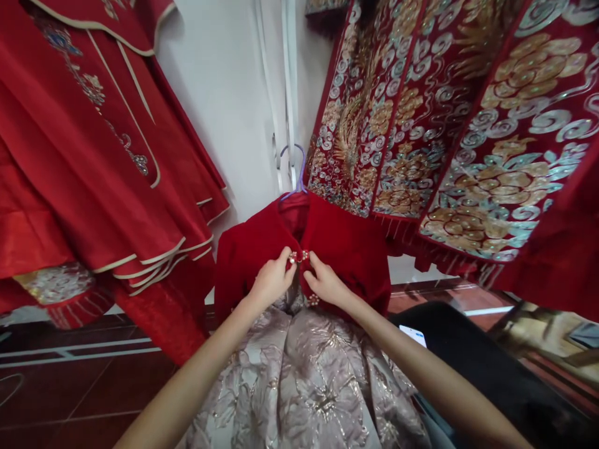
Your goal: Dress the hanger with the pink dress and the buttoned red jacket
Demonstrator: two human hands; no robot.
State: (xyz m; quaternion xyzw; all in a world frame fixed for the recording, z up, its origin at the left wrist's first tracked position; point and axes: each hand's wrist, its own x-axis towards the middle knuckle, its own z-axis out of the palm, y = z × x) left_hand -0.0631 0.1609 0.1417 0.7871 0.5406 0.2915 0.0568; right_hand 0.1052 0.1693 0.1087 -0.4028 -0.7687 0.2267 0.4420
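Note:
A red jacket (346,237) hangs in front of me on a purple hanger (300,171), over a pale silvery-pink dress (322,374) with a floral pattern. My left hand (275,274) pinches the jacket's front edge at a beaded button (292,257). On the opposite edge, my right hand (325,282) is closed at a second beaded button (305,255). The two edges nearly meet at the neck; I cannot tell whether they are fastened. Lower down, another beaded button (313,300) shows below my right hand.
Red garments with cream piping (140,187) hang at the left. At the right hang dark red panels with gold and silver embroidery (505,168). White straps (287,81) run down the wall. A phone (412,335) lies on a black surface (468,368).

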